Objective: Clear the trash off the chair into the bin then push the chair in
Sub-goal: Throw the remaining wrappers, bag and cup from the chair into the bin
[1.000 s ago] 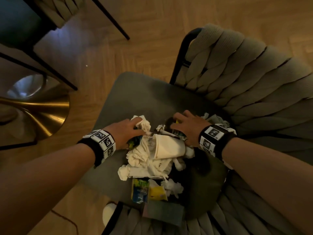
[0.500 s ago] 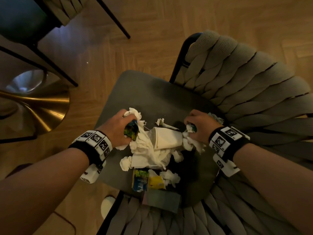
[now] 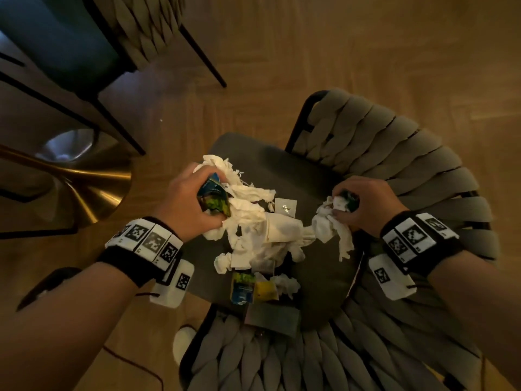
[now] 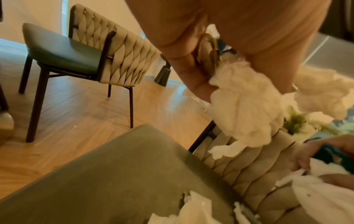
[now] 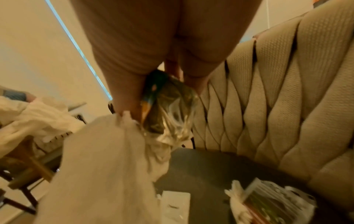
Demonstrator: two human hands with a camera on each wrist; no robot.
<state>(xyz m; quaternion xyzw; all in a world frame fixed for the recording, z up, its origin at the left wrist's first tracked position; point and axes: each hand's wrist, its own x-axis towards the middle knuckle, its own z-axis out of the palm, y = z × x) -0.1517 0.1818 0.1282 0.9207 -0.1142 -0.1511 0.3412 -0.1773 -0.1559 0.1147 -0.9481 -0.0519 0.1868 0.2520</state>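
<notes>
Wooden herringbone floor runs under a grey chair with a woven back; a second chair stands at far left, next to a brass table base.

On the seat lies a pile of trash. The left hand, over the seat's left edge, is curled round a green and blue wrapper together with a wad of white tissue; more tissue trails from its grip down toward the pile. The right hand, on the right near the chair back, clutches a dark crumpled wrapper and another clump of tissue that hangs below the fingers. Both hands are raised a little above the seat.

Between the hands lies a white paper cup on its side among torn tissues, with a small white card just beyond it. Nearer the camera are a blue and green packet and a yellow one, side by side and touching, with a tissue ball at their right. A grey flat packet lies at the seat's near edge, against the woven back. No bin shows in any view.
</notes>
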